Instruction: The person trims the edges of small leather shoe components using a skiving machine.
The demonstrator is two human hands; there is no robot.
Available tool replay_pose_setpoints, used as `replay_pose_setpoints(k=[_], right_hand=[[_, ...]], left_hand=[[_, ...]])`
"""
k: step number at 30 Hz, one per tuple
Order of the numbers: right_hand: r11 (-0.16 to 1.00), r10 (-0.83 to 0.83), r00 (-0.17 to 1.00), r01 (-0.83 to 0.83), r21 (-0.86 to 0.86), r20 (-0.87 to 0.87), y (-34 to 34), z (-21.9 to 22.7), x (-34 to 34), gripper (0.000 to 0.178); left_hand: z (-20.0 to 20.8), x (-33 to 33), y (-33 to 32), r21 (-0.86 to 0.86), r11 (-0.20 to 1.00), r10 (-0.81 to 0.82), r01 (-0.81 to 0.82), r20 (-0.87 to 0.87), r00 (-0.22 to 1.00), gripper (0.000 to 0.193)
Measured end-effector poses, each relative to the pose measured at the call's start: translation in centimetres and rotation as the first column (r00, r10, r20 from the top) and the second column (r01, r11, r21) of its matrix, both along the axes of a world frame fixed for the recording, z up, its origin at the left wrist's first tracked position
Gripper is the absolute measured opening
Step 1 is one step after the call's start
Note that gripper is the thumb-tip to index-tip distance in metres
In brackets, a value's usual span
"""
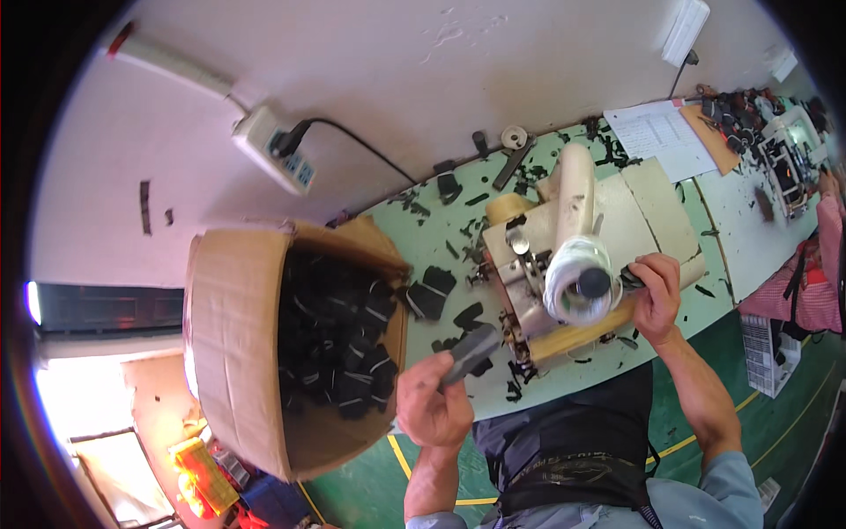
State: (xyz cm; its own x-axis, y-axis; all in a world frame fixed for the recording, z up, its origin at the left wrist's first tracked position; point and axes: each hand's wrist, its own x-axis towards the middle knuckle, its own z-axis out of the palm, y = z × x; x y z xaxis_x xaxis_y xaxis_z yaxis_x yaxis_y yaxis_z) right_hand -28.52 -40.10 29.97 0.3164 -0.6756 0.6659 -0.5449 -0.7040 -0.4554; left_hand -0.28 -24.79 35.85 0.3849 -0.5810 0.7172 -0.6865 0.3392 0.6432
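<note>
Pinched between the thumb and fingers of my left hand [434, 404] is a flat dark grey strip of fabric [473, 353]. It points toward the near left end of a cream sewing machine [652, 207] on the table. My right hand [656, 295] is at the machine's right side, fingers bent and closed. Something small and dark shows at its fingertips, too little to name. Between my hands, a round white part with a dark centre [583, 280] sits at the end of the machine's upright arm and hides some of the machine. Several dark bundles [430, 293] lie left of the machine.
An open cardboard box [238, 344] full of banded black bundles stands at the left. Black scraps litter the green tabletop [423, 234]. A power strip [271, 150] hangs on the wall, its cable running behind the table. Another person's pink sleeve [830, 256] is at far right beside another machine [789, 163].
</note>
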Motion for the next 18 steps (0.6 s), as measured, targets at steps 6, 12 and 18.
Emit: replay_pose_setpoints(k=[6, 12, 18], right_hand=[[0.875, 0.471, 0.869, -0.482, 0.042, 0.153, 9.6, 4.8, 1.0, 0.027], [0.683, 0.467, 0.762, -0.633, 0.365, 0.448, 13.1, 5.6, 4.7, 0.036], [0.147, -0.35, 0.509, -0.799, 0.583, 0.786, 15.6, 5.5, 5.1, 0.037]], left_hand=[[1.7, -3.1, 4.7, 0.156, 0.985, -0.106, 0.079, 0.17, 0.98, 0.046], [2.6, -6.4, 5.1, 0.427, 0.89, -0.227, 0.16, 0.11, 0.968, 0.048], [2.1, -9.1, 5.3, 0.447, 0.796, 0.072, 0.41, -0.741, 0.668, 0.041]])
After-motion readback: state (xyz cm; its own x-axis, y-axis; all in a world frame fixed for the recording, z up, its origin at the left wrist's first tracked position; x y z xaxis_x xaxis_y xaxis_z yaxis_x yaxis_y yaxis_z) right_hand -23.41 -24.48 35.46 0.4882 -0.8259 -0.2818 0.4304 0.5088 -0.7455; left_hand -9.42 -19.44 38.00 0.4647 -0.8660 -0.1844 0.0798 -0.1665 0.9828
